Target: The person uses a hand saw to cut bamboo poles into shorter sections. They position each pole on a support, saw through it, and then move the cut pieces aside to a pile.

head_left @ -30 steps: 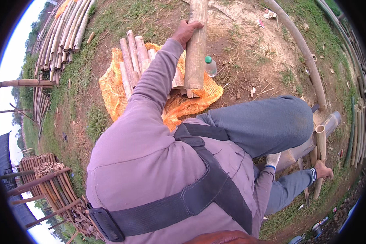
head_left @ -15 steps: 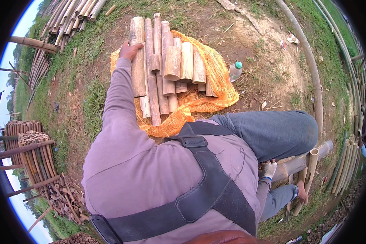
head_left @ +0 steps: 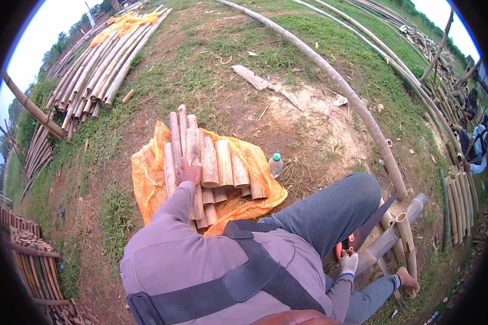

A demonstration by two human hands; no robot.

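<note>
My left hand [head_left: 188, 172] rests on the lower end of a cut bamboo piece [head_left: 193, 145], its bare fingers spread. That piece lies on a pile of cut bamboo pieces [head_left: 225, 162], on an orange mesh sack [head_left: 149, 160] spread over the ground. To the right, my gloved right hand [head_left: 348, 262] is closed at the orange handle of a saw [head_left: 375, 218]; the fingers are partly hidden. The saw's dark blade points up and right, beside a thick grey bamboo pole [head_left: 386, 242] lying near my bare foot.
A clear bottle with a green cap [head_left: 276, 165] stands right of the sack. One long pole [head_left: 331, 70] curves across the ground. Long bamboo poles [head_left: 106, 70] lie at the far left; stacked cut lengths [head_left: 32, 244] fill the near left. At the right edge is another person [head_left: 478, 143].
The thick bamboo piece at the pile's left now lies over the pile's middle, with my left hand spread on it. The view has shifted, and the saw beside my right hand now shows.
</note>
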